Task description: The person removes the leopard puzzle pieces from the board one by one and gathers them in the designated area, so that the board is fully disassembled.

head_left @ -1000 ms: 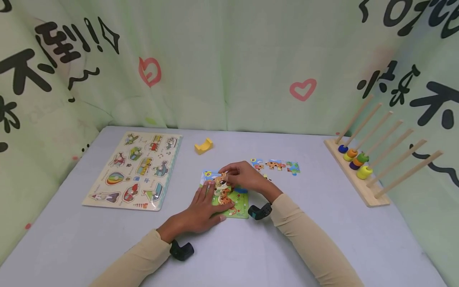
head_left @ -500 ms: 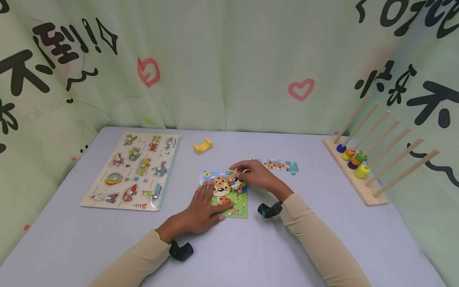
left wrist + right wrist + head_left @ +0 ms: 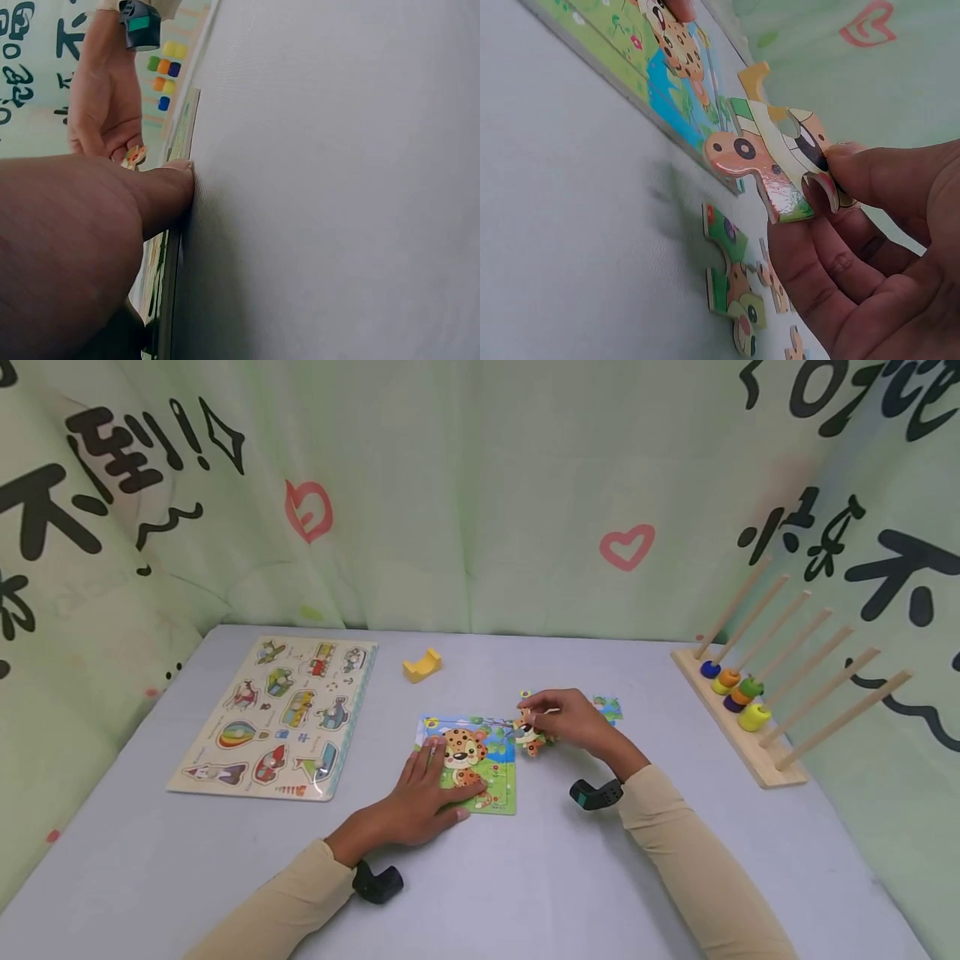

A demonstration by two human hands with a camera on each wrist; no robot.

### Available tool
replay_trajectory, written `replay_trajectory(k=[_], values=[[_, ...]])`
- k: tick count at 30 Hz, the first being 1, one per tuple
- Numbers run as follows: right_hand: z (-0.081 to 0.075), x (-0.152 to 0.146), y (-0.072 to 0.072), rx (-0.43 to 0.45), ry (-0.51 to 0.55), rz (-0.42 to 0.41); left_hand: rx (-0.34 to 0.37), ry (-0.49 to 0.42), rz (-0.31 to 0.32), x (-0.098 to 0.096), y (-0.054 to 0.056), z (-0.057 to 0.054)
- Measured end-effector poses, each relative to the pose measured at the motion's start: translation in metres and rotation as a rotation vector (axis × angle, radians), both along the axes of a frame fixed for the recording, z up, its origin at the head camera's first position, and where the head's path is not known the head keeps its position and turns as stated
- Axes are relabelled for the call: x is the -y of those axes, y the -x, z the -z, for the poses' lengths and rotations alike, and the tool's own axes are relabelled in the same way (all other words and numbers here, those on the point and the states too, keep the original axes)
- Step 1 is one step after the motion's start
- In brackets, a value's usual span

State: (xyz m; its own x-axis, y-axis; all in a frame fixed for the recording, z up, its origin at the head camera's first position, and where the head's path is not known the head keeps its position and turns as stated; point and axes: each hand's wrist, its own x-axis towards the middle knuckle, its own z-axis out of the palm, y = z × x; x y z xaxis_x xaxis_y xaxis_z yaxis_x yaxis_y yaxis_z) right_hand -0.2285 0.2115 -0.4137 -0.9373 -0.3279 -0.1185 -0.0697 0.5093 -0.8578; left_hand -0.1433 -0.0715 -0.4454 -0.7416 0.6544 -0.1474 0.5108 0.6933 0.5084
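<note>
A leopard jigsaw puzzle (image 3: 498, 781) in a flat tray lies mid-table. My left hand (image 3: 429, 799) rests on its left side with fingers stretched out, its thumb at the near edge in the left wrist view. Just past the tray's right edge, my right hand (image 3: 576, 723) pinches a jigsaw piece (image 3: 776, 161) between thumb and fingers. That piece shows an eye and spotted orange fur in the right wrist view, tilted up off the table. Below it lie loose jigsaw pieces (image 3: 739, 300), partly hidden by the right hand in the head view.
On the left lies a wooden picture board (image 3: 258, 697) with vehicles and toys. A yellow curved block (image 3: 423, 666) sits behind the puzzle. At the right stands a wooden peg rack (image 3: 780, 770) with coloured beads (image 3: 753, 717). A printed curtain (image 3: 465, 527) hangs behind the table.
My right hand has moved rightward from over the puzzle's upper part to beyond its right edge, carrying the jigsaw piece. The leopard's face is now uncovered. The left hand stays in place.
</note>
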Motion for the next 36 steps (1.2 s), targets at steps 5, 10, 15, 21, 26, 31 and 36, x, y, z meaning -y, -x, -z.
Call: replay_trajectory(k=[5, 10, 15, 21, 26, 31, 36], values=[[0.003, -0.017, -0.001, -0.003, -0.017, 0.019, -0.009, 0.001, 0.003, -0.001, 0.001, 0.002], [0.003, -0.034, -0.002, 0.01, -0.049, 0.074, -0.026, -0.013, 0.013, -0.001, 0.002, 0.001], [0.004, -0.048, -0.002, 0.04, -0.078, 0.115, -0.019, -0.017, 0.015, 0.0, 0.001, 0.0], [0.01, -0.062, -0.001, 0.052, -0.124, 0.158, -0.025, -0.019, 0.014, 0.0, 0.0, 0.001], [0.017, -0.065, -0.001, 0.014, -0.183, 0.171, -0.019, -0.032, 0.014, 0.001, 0.001, 0.005], [0.017, -0.062, -0.001, -0.038, -0.25, 0.171, -0.027, -0.031, 0.021, 0.001, 0.002, 0.009], [0.013, -0.057, -0.001, -0.078, -0.314, 0.192, -0.023, -0.039, 0.022, 0.002, 0.002, 0.008]])
